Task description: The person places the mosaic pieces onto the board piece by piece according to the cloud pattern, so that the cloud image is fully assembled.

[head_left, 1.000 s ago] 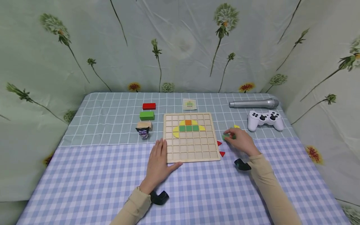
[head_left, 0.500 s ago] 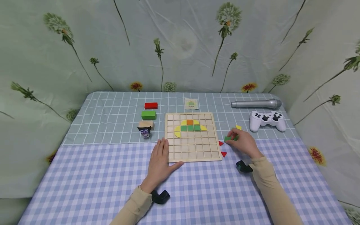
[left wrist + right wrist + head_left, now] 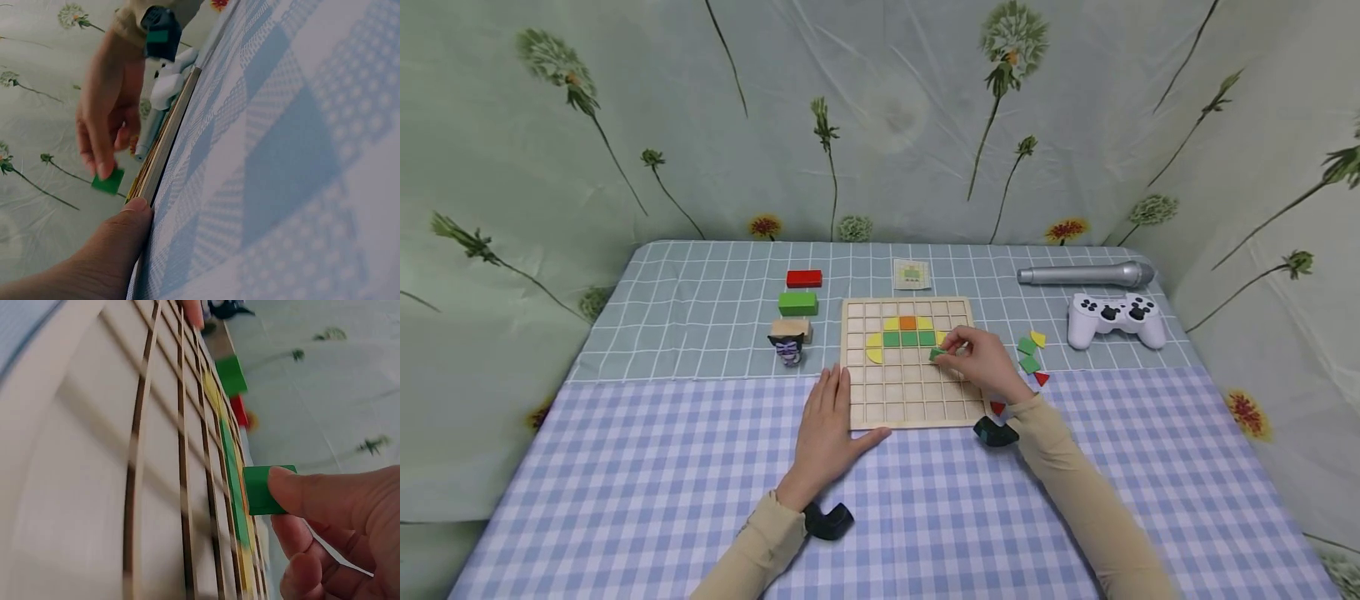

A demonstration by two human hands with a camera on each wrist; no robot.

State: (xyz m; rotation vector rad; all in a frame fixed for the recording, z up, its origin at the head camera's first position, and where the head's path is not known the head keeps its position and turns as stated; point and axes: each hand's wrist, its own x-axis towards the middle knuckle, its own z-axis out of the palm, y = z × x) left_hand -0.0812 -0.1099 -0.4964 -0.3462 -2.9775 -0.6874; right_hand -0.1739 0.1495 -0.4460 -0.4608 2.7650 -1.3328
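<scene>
Your right hand (image 3: 981,360) hides part of the wooden grid board (image 3: 895,400). The small card (image 3: 912,274) print is too small to read.

I see pale green sheeting (image 3: 880,108) printed with dandelions (a bit creased) walling my bench (image 3: 625,467), which wears blue gingham (image 3: 925,517) and grey-green grid cloth (image 3: 700,292).
</scene>
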